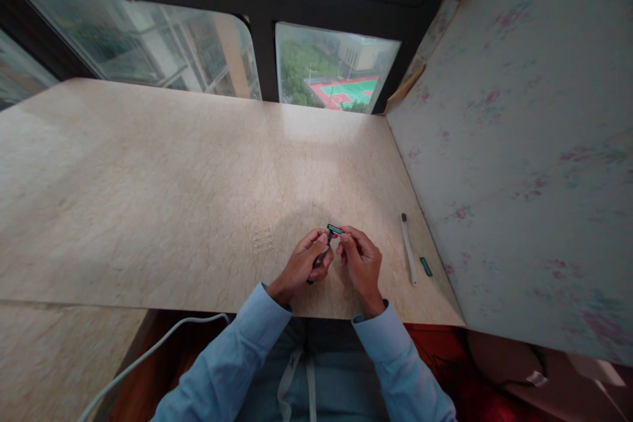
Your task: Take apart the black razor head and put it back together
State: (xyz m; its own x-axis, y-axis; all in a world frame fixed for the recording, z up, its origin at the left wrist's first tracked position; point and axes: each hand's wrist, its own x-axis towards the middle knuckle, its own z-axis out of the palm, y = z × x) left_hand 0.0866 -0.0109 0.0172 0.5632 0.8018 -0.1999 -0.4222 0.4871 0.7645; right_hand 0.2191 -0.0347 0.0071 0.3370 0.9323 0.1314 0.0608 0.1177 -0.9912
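Note:
My left hand is closed around the dark handle of a razor, which is tilted with its head pointing up and away from me. At the top of the handle sits a black and green razor cartridge. The fingertips of my right hand pinch the right end of that cartridge. Both hands are held over the front part of the stone-look counter. To the right lie a white toothbrush-like stick with a dark end and a second green and black cartridge.
A clear plastic piece, likely a small tray, lies left of my hands. A flowered wall bounds the counter on the right, and dark-framed windows stand behind it. A white cable hangs at the front left edge.

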